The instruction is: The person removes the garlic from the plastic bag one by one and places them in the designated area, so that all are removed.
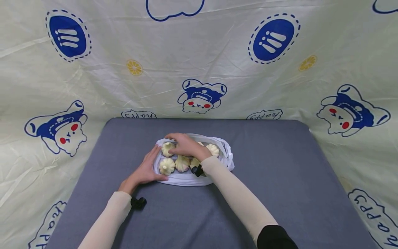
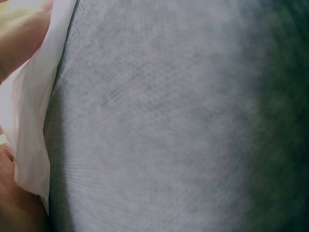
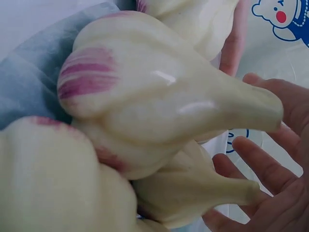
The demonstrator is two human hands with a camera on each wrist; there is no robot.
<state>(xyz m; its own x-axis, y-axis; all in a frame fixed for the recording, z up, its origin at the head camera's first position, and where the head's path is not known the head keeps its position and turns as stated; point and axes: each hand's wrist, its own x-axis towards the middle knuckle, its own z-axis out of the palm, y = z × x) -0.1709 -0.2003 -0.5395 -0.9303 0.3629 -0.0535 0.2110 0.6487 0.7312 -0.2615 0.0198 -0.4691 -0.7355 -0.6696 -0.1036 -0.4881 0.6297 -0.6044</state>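
Head view looks down from above table [image 1: 280, 166]; wrist views very close; all share bag [image 1: 186, 180].

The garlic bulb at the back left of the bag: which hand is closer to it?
The right. The right hand reaches into the white bag with its fingers on that garlic bulb. The left hand rests outside, against the bag's near-left edge.

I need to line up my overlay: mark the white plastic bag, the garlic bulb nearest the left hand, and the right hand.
white plastic bag [image 1: 186, 180], head view, on its near rim.
garlic bulb [image 1: 167, 166], head view, on the bulb's top.
right hand [image 1: 186, 144], head view, on the back of the hand.
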